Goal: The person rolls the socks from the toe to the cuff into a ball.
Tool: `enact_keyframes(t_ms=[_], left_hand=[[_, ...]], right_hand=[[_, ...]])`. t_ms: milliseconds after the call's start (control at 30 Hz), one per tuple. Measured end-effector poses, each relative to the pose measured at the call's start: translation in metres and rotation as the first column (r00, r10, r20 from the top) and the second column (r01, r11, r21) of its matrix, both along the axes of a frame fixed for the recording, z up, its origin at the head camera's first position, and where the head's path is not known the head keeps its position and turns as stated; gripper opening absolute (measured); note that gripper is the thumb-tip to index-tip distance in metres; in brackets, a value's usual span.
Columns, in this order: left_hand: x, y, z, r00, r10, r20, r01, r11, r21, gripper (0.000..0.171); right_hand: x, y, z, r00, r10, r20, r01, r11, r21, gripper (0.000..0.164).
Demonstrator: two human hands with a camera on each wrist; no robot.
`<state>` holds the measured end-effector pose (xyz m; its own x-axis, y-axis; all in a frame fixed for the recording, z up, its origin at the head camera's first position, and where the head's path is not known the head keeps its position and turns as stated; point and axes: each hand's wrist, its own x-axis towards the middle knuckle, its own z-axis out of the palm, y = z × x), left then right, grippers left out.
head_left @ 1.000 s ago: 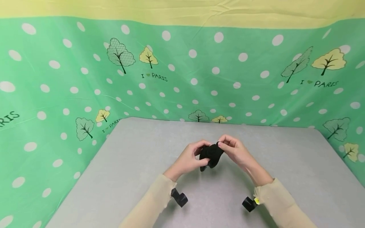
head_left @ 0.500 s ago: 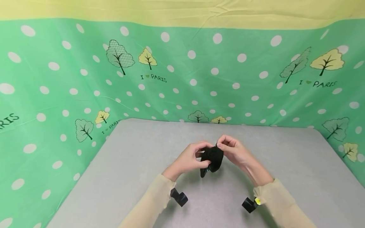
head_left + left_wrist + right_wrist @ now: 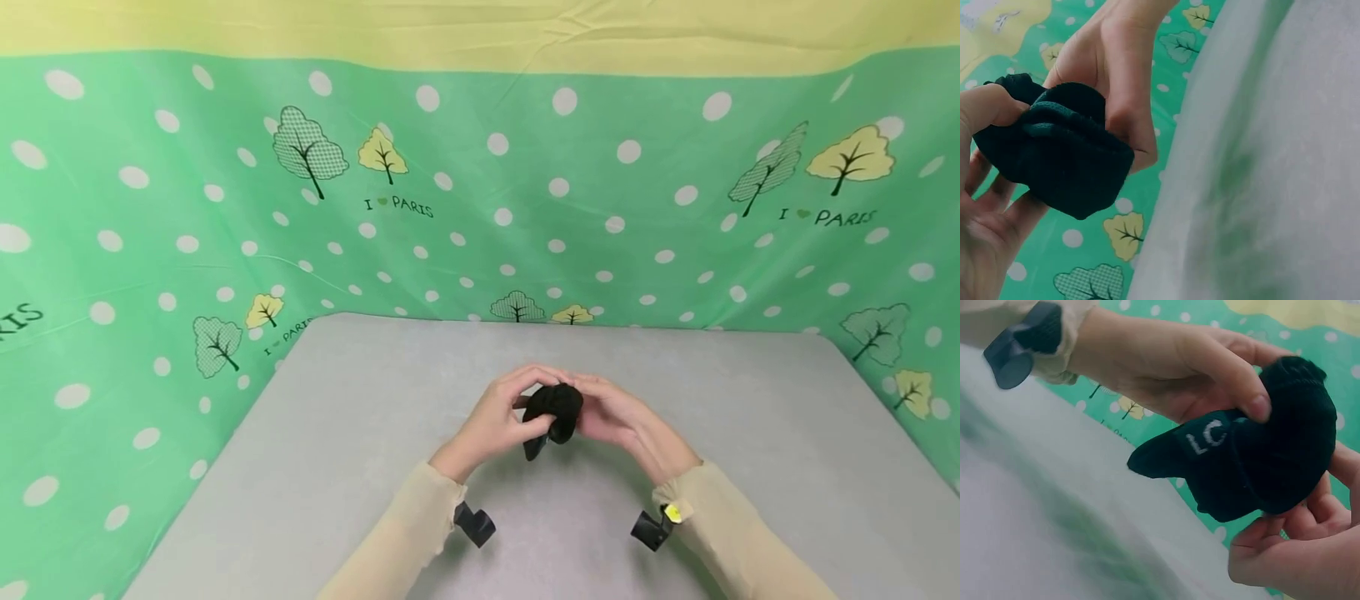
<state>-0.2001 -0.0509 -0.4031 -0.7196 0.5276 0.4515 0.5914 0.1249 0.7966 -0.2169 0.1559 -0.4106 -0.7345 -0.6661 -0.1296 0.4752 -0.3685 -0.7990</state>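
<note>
A rolled bundle of black socks (image 3: 557,406) is held above the table, between both hands. My left hand (image 3: 497,419) grips it from the left, thumb on the near face and fingers around the far side. At the bundle's right edge is my right hand (image 3: 617,421), its curled fingers holding the fabric; part of them is hidden behind the socks. Seen by the right wrist camera, pale knitted letters reading "LC" (image 3: 1207,437) mark the socks (image 3: 1279,450), and a flat end sticks out to the left. Folded layers of the socks (image 3: 1072,162) show in the left wrist view.
A grey table (image 3: 390,375) lies under the hands. Behind it hangs a green dotted cloth (image 3: 465,192) printed with trees. Small black cameras, one on the left wrist (image 3: 476,525) and one on the right wrist (image 3: 651,530), jut inward from the beige sleeves (image 3: 401,529).
My right hand has gone from pinching a raised bit of fabric at the top to lying around the bundle's right side. The socks have turned and look more compact. The left hand keeps its grip.
</note>
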Motion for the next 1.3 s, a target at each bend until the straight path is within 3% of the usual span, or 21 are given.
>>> enact_keyframes(t_ms=[67, 133, 200, 233, 267, 300, 367, 433, 500, 533, 600, 667, 700, 767, 867, 933, 1033, 1133, 1300], left_hand=[[-0.002, -0.001, -0.001, 0.998, 0.026, 0.051, -0.026, 1.000, -0.005, 0.032], [-0.004, -0.003, -0.002, 0.991, 0.053, 0.126, -0.056, 0.998, 0.022, 0.033], [-0.008, -0.005, -0.003, 0.975, 0.078, 0.207, -0.095, 0.993, 0.076, 0.035], [-0.010, -0.006, -0.004, 0.967, 0.091, 0.237, -0.119, 0.987, 0.107, 0.034], [-0.012, -0.007, -0.005, 0.960, 0.100, 0.263, -0.141, 0.980, 0.141, 0.035], [-0.015, -0.009, -0.005, 0.952, 0.106, 0.287, -0.161, 0.971, 0.177, 0.035], [-0.018, -0.010, -0.005, 0.938, 0.119, 0.326, -0.198, 0.955, 0.221, 0.036], [-0.020, -0.011, -0.004, 0.924, 0.125, 0.363, -0.224, 0.943, 0.245, 0.037], [-0.021, -0.011, -0.003, 0.896, 0.128, 0.426, -0.262, 0.925, 0.274, 0.037], [-0.022, -0.011, -0.002, 0.877, 0.126, 0.464, -0.286, 0.912, 0.294, 0.037], [-0.022, -0.009, 0.000, 0.833, 0.115, 0.541, -0.349, 0.869, 0.352, 0.036], [-0.022, -0.007, 0.000, 0.789, 0.104, 0.605, -0.418, 0.813, 0.406, 0.034], [-0.022, -0.006, 0.000, 0.774, 0.099, 0.625, -0.443, 0.790, 0.424, 0.033], [-0.020, -0.003, 0.000, 0.745, 0.096, 0.660, -0.484, 0.759, 0.436, 0.031], [-0.015, 0.002, -0.003, 0.711, 0.101, 0.696, -0.511, 0.755, 0.412, 0.029], [-0.013, 0.005, -0.005, 0.697, 0.099, 0.711, -0.510, 0.765, 0.393, 0.028], [-0.010, 0.007, -0.008, 0.696, 0.081, 0.713, -0.484, 0.788, 0.382, 0.029], [-0.008, 0.006, -0.011, 0.701, 0.043, 0.711, -0.438, 0.813, 0.383, 0.031], [-0.006, -0.001, -0.013, 0.706, -0.026, 0.708, -0.325, 0.876, 0.356, 0.045]], right_hand=[[0.000, -0.003, 0.001, 0.996, -0.090, -0.012, 0.090, 0.994, 0.062, 0.032], [0.003, -0.006, 0.002, 0.971, -0.214, -0.104, 0.228, 0.962, 0.150, 0.028], [0.008, -0.007, 0.002, 0.908, -0.314, -0.278, 0.381, 0.894, 0.236, 0.021], [0.010, -0.007, 0.002, 0.856, -0.315, -0.410, 0.443, 0.855, 0.268, 0.017], [0.012, -0.008, 0.001, 0.786, -0.292, -0.544, 0.505, 0.811, 0.295, 0.012], [0.014, -0.008, 0.000, 0.694, -0.242, -0.678, 0.566, 0.765, 0.306, 0.008], [0.016, -0.007, -0.003, 0.457, -0.095, -0.884, 0.661, 0.701, 0.267, 0.011], [0.016, -0.008, -0.006, 0.199, 0.035, -0.979, 0.716, 0.677, 0.170, 0.019], [0.015, -0.008, -0.008, 0.018, 0.103, -0.995, 0.740, 0.667, 0.082, 0.022], [0.015, -0.008, -0.008, -0.055, 0.125, -0.991, 0.746, 0.664, 0.042, 0.021], [0.014, -0.009, -0.009, -0.171, 0.149, -0.974, 0.750, 0.661, -0.030, 0.014], [0.013, -0.011, -0.009, -0.250, 0.164, -0.954, 0.749, 0.658, -0.083, 0.012], [0.013, -0.012, -0.009, -0.269, 0.171, -0.948, 0.752, 0.653, -0.096, 0.014], [0.014, -0.015, -0.010, -0.272, 0.180, -0.945, 0.763, 0.639, -0.098, 0.022], [0.015, -0.021, -0.012, -0.201, 0.199, -0.959, 0.805, 0.591, -0.046, 0.029], [0.015, -0.023, -0.014, -0.154, 0.215, -0.964, 0.831, 0.557, -0.009, 0.028], [0.015, -0.025, -0.016, -0.119, 0.233, -0.965, 0.851, 0.524, 0.022, 0.022], [0.014, -0.024, -0.017, -0.074, 0.234, -0.969, 0.845, 0.531, 0.064, 0.021], [0.014, -0.020, -0.018, 0.030, 0.221, -0.975, 0.810, 0.567, 0.153, 0.021]])
